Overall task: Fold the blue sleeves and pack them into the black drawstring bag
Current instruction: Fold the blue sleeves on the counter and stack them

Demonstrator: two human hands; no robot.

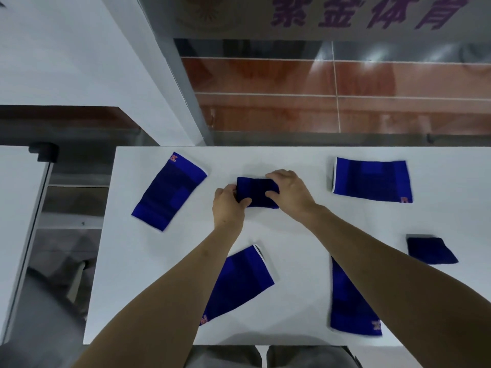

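The likeliest slip, as a judgement, is the springy knit opening again: if either hand lets go before the fold is pressed flat, the half-folded sleeve [256, 192] could unroll, and a loose bundle would be awkward to push into the black drawstring bag, which is nowhere in view. Going from the left edge of the white tabletop [292, 160], a flat blue sleeve [168, 192] lies slanted near the far-left corner, clear of both hands. The left hand [228, 205] pinches the left end of the folded sleeve, thumb on top and fingers curled over its edge. That sleeve lies mid-table toward the far edge, spanning between the two grips. The right hand [288, 192] holds its right end, fingers curled over the far side and thumb on the near side. Under the forearms, toward the near edge, lie two more flat sleeves [239, 282] [353, 306]; dragging an arm back could shift them. Another flat sleeve [372, 180] sits toward the far-right corner, and a dark folded piece [430, 251] near the right edge.
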